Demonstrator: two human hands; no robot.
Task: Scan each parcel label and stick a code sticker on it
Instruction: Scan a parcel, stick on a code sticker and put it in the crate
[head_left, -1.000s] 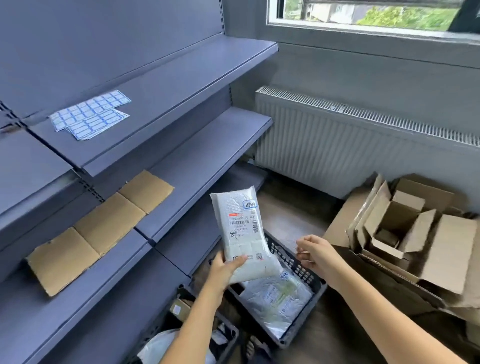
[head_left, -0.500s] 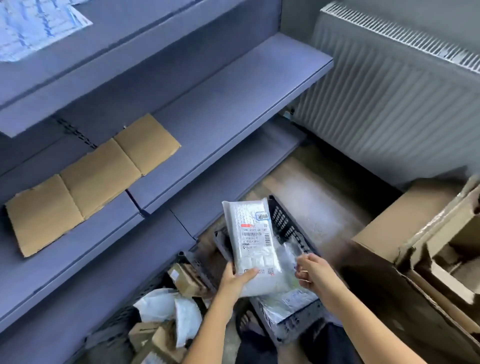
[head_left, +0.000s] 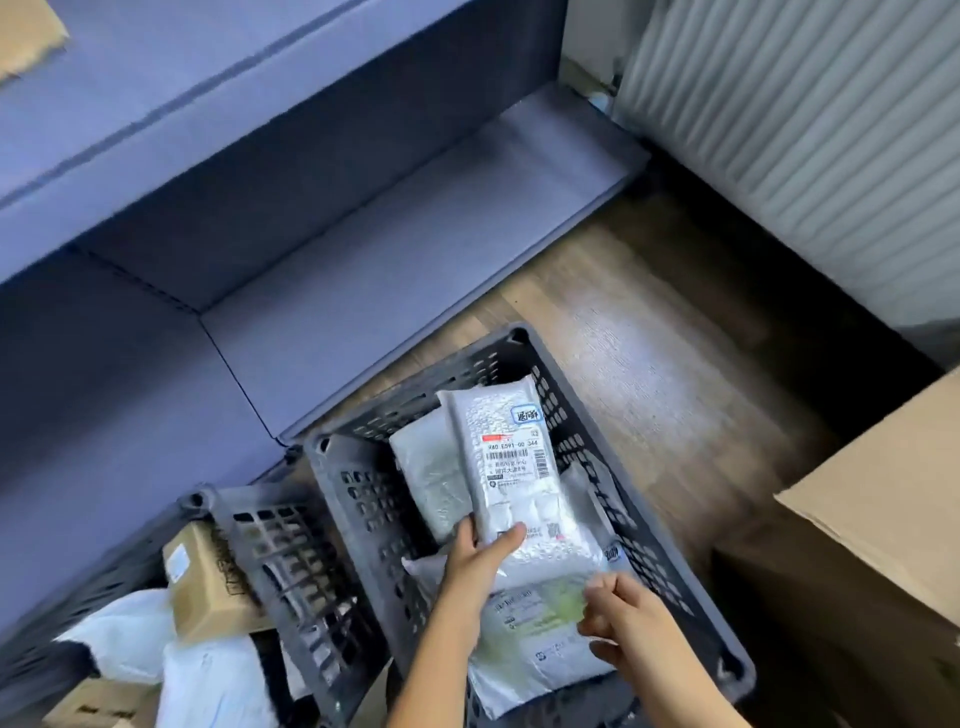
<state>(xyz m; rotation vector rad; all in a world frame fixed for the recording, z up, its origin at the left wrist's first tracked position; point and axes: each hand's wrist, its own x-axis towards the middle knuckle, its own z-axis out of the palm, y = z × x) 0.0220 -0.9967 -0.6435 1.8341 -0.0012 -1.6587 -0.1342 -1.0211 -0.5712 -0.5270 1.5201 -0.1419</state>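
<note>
glossy plastic parcel (head_left: 511, 467), perforated plastic crate (head_left: 363, 499), wood-grain floor (head_left: 649, 332)

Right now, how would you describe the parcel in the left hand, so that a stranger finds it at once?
Find the dark crate nearer the radiator, on the wooden floor. Inside it lie smooth grey bags, and the left hand holds one parcel above them by its near end. Only this one is white and bubble-padded, with a red-striped barcode label.
</note>
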